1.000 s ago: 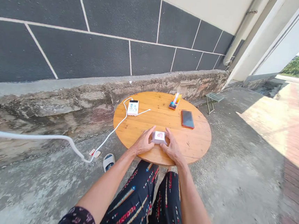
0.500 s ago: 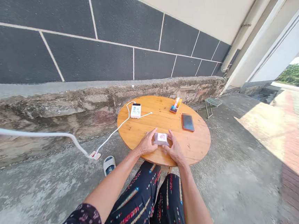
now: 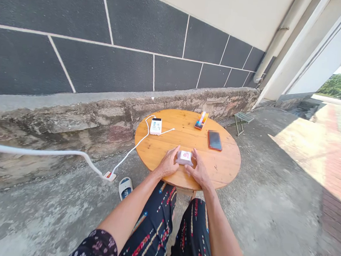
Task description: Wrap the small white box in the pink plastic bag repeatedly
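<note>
A small wrapped packet [image 3: 185, 157] rests near the front edge of the round wooden table [image 3: 178, 138]. Its top is white with a pink print, and translucent purplish wrapping shows at its ends. My left hand [image 3: 169, 163] curves round its left end, with thumb and fingers against the sides. At the right end, my right hand [image 3: 198, 171] grips it in the same way. The undersides of both hands are hidden.
A white box-shaped device [image 3: 156, 126] with a white cable [image 3: 129, 154] lies at the table's back left. Toward the back right are a tape dispenser [image 3: 201, 121] and a dark phone-like slab [image 3: 215, 140], partly pixelated. A folding stool [image 3: 243, 118] stands beyond.
The view has shifted slightly. My left knee has moved left, away from the right one. Both hands stay at the packet's ends.
</note>
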The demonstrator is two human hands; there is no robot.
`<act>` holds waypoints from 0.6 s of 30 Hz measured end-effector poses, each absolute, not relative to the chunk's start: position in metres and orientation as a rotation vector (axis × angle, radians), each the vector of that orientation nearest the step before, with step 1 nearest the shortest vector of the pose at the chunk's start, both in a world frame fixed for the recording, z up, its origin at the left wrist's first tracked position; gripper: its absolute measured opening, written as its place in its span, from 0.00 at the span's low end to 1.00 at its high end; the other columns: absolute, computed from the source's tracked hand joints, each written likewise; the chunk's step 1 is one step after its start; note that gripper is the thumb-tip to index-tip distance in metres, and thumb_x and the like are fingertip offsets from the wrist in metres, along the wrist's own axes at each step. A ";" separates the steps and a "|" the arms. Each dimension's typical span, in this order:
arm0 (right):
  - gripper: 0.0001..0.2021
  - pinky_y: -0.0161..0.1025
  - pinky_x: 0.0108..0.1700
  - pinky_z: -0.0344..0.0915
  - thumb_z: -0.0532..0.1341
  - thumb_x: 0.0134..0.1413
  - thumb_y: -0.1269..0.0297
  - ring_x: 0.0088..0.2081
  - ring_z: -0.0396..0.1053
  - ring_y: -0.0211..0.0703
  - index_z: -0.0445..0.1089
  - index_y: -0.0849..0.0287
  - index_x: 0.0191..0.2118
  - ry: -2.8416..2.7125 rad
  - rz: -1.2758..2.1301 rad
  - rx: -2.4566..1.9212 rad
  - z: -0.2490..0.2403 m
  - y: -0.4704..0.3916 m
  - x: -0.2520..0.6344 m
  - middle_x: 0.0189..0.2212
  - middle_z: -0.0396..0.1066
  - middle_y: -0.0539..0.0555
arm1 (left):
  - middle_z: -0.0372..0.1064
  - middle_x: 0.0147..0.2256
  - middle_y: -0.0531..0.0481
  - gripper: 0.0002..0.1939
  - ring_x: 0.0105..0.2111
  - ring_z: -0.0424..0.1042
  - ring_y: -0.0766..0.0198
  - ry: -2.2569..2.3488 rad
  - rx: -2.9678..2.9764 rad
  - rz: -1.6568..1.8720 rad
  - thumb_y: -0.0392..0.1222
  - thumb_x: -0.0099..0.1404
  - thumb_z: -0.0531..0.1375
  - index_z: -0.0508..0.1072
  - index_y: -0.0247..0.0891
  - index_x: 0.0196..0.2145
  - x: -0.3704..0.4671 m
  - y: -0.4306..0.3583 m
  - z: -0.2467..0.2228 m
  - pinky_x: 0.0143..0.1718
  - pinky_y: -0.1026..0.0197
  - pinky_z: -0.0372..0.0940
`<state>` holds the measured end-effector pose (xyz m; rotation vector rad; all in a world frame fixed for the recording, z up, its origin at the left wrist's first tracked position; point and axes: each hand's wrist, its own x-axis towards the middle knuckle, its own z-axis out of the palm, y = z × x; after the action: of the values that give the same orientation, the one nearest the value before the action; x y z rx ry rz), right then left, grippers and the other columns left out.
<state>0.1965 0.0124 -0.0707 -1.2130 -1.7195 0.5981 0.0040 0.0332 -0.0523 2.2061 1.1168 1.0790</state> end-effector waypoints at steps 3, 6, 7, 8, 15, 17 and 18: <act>0.39 0.56 0.61 0.52 0.61 0.51 0.60 0.59 0.58 0.51 0.44 0.57 0.66 -1.716 0.597 -1.241 -0.071 0.013 0.197 0.59 0.58 0.62 | 0.58 0.58 0.40 0.39 0.60 0.55 0.55 1.113 2.192 1.073 0.29 0.53 0.53 0.50 0.33 0.63 0.005 0.034 -0.053 0.63 0.48 0.51; 0.37 0.57 0.60 0.52 0.60 0.53 0.59 0.59 0.59 0.52 0.45 0.57 0.65 -1.713 0.601 -1.259 -0.069 0.012 0.197 0.58 0.60 0.62 | 0.57 0.59 0.42 0.37 0.60 0.55 0.56 1.114 2.195 1.068 0.29 0.54 0.51 0.51 0.36 0.63 0.006 0.033 -0.053 0.63 0.48 0.51; 0.37 0.57 0.61 0.52 0.61 0.52 0.59 0.59 0.59 0.52 0.45 0.57 0.66 -1.716 0.603 -1.260 -0.069 0.012 0.197 0.58 0.60 0.62 | 0.57 0.59 0.42 0.38 0.60 0.55 0.56 1.111 2.205 1.067 0.29 0.54 0.52 0.52 0.37 0.63 0.006 0.033 -0.053 0.63 0.48 0.50; 0.38 0.57 0.61 0.52 0.61 0.52 0.59 0.59 0.58 0.52 0.45 0.57 0.66 -1.721 0.603 -1.258 -0.068 0.011 0.198 0.59 0.59 0.62 | 0.56 0.60 0.42 0.39 0.60 0.54 0.55 1.108 2.214 1.067 0.28 0.53 0.52 0.52 0.37 0.63 0.006 0.032 -0.053 0.63 0.47 0.50; 0.40 0.58 0.62 0.50 0.63 0.51 0.60 0.62 0.52 0.53 0.44 0.53 0.66 -1.737 0.595 -1.213 -0.066 0.009 0.199 0.64 0.50 0.60 | 0.53 0.61 0.41 0.44 0.61 0.52 0.53 1.119 2.128 1.084 0.30 0.52 0.55 0.44 0.38 0.65 0.003 0.029 -0.049 0.63 0.46 0.50; 0.40 0.58 0.62 0.49 0.63 0.51 0.59 0.62 0.52 0.53 0.43 0.53 0.66 -1.739 0.601 -1.229 -0.066 0.010 0.199 0.63 0.51 0.60 | 0.54 0.61 0.41 0.43 0.61 0.52 0.54 1.127 2.122 1.070 0.30 0.54 0.55 0.44 0.38 0.65 0.003 0.029 -0.047 0.63 0.47 0.50; 0.39 0.58 0.62 0.50 0.62 0.52 0.59 0.62 0.53 0.53 0.43 0.52 0.66 -1.737 0.602 -1.241 -0.066 0.010 0.199 0.63 0.52 0.59 | 0.53 0.61 0.41 0.42 0.62 0.52 0.54 1.133 2.122 1.066 0.31 0.55 0.55 0.44 0.38 0.65 0.003 0.028 -0.047 0.63 0.47 0.49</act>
<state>0.1987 0.0098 -0.0657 -1.2405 -1.7374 0.6019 0.0029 0.0285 -0.0466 2.1220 1.1327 1.0657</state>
